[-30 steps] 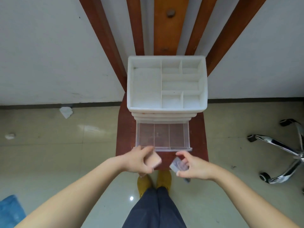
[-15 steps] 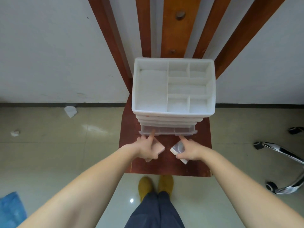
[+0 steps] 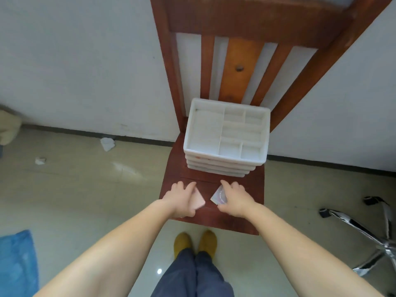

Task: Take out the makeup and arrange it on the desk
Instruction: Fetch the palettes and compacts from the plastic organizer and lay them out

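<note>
A white makeup organizer (image 3: pixel 226 136) with divided top compartments and drawers stands at the back of a red-brown wooden chair seat (image 3: pixel 242 219). Its drawers are pushed in. My left hand (image 3: pixel 181 199) holds a flat pink compact (image 3: pixel 198 200) over the front of the seat. My right hand (image 3: pixel 234 199) holds a small clear case with a pale iridescent face (image 3: pixel 218 197), a short gap to the right of the pink one. Both hands are in front of the organizer, apart from it.
The chair's slatted back (image 3: pixel 242 67) rises behind the organizer against a white wall. A chrome office chair base (image 3: pixel 368 234) lies on the floor at right. Crumpled paper (image 3: pixel 107 143) and a blue cloth (image 3: pixel 16 262) are on the floor at left. My shoes (image 3: pixel 195 243) stand below the seat edge.
The clear lower drawer, open a second ago, was pushed in by my fingers. Both hands then drew back from the organizer, still holding their items, and the view lifted.
</note>
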Motion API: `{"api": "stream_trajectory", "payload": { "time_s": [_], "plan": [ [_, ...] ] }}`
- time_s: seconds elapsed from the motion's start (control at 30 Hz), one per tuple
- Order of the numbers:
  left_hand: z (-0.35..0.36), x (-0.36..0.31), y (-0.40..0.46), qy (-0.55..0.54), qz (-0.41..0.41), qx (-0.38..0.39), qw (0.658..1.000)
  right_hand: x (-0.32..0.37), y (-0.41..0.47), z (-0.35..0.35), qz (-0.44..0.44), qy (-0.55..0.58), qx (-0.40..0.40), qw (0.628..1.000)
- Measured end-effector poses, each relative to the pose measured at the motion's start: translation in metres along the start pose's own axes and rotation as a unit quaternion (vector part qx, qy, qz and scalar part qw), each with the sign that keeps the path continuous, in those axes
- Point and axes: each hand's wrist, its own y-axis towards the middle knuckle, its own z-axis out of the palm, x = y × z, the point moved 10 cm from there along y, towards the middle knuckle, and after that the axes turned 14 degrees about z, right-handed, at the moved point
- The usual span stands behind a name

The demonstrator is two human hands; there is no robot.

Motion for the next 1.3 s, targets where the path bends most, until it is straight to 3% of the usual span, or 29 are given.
{"api": "stream_trajectory", "payload": {
  "time_s": [0.27, 0.5, 0.7, 0.87, 1.1, 1.3],
  "plan": [
    [-0.028, 0.007, -0.148, -0.055, -0.072, -0.164, 0.982, 0.105, -0.117, -0.039, -0.195, -0.154, -0.117, 0.962],
    [0.037, 0.038, -0.298, -0.137, -0.236, -0.3, 0.914, 0.208, -0.215, 0.006, -0.374, -0.313, -0.173, 0.856],
    [0.156, 0.028, -0.459, -0.208, -0.385, -0.395, 0.808, 0.262, -0.344, 0.136, -0.53, -0.445, -0.164, 0.703],
    [0.313, -0.026, -0.588, -0.287, -0.507, -0.435, 0.687, 0.254, -0.479, 0.289, -0.645, -0.529, -0.117, 0.538],
    [0.549, -0.162, -0.74, -0.344, -0.626, -0.438, 0.545, 0.177, -0.665, 0.518, -0.729, -0.578, -0.066, 0.36],
    [0.706, -0.28, -0.832, -0.377, -0.708, -0.413, 0.431, 0.083, -0.807, 0.673, -0.782, -0.583, -0.005, 0.219]
  ]
}}
